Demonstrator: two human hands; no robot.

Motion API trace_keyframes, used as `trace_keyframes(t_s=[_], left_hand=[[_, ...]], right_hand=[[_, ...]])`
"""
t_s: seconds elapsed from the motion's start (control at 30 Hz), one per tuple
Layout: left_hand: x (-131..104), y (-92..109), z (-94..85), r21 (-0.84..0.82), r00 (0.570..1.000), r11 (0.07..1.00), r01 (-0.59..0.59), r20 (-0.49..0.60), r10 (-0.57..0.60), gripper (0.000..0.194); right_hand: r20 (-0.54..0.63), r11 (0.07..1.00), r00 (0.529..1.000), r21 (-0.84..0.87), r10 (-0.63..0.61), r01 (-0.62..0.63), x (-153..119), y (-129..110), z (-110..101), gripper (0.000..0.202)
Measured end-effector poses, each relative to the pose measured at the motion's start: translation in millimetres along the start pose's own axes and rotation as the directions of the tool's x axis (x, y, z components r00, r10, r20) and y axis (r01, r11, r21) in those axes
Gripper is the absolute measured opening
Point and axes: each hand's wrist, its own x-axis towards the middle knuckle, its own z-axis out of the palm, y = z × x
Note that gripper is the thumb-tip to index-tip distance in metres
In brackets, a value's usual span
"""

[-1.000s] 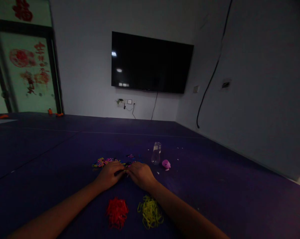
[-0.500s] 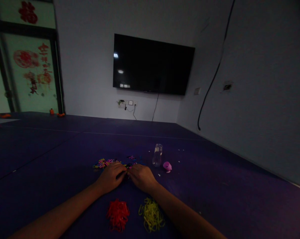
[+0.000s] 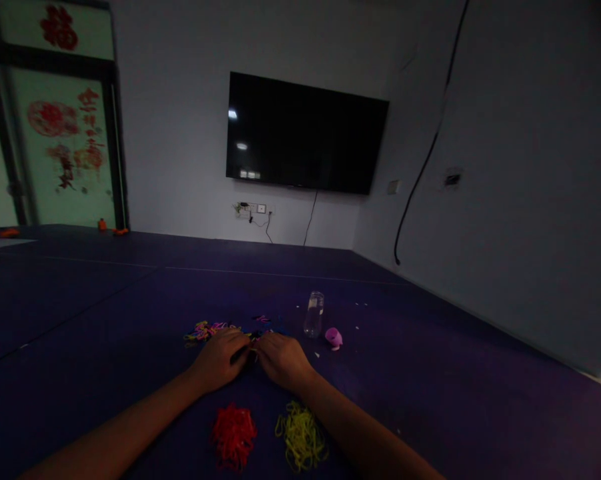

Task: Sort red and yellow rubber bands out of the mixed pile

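Observation:
A multicoloured heap of rubber bands (image 3: 206, 331) lies on the purple surface (image 3: 145, 300), partly behind my hands. At the heap's near edge my left hand (image 3: 221, 357) has its fingers curled down among the bands. My right hand (image 3: 282, 359) meets it from the other side, fingertips bent together over the bands. What the fingertips pinch is too small and dark to make out. Closer to me lie a pile of red rubber bands (image 3: 234, 437) and a pile of yellow rubber bands (image 3: 302, 437), the latter beside my right forearm.
Beyond my right hand stands a clear bottle (image 3: 314, 315), with a pink cap-like piece (image 3: 333, 338) beside it. Small white scraps are scattered nearby. A black television (image 3: 308, 133) hangs on the wall; a dark cable (image 3: 415, 190) dangles to its right.
Both hands stay together at the heap, with only slight finger movement. The whole view has shifted a little; the piles, bottle and pink piece have not moved on the surface.

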Motion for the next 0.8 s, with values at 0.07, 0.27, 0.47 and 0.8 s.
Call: trace_keyframes(t_s=[0.07,0.27,0.47,0.8], left_hand=[[0.5,0.9,-0.7,-0.002,1.0,1.0,0.001,0.007,-0.001,0.014],[1.0,2.0,-1.6,-0.007,0.999,1.0,0.008,0.032,-0.008,0.015],[-0.4,0.6,-3.5,-0.042,0.999,0.999,0.022,0.035,-0.021,0.015],[-1.1,-0.3,-3.3,-0.057,1.0,0.998,0.008,-0.018,-0.009,0.019]], right_hand=[[0.003,1.0,1.0,-0.007,0.006,-0.006,0.0,-0.5,-0.2,0.017],[0.009,0.999,1.0,-0.035,0.028,-0.028,0.1,-2.5,-2.2,0.016],[0.048,0.998,0.999,-0.063,-0.013,0.016,0.0,-2.3,-2.1,0.015],[0.057,0.987,0.992,-0.101,-0.117,0.122,2.2,-6.5,-10.5,0.018]])
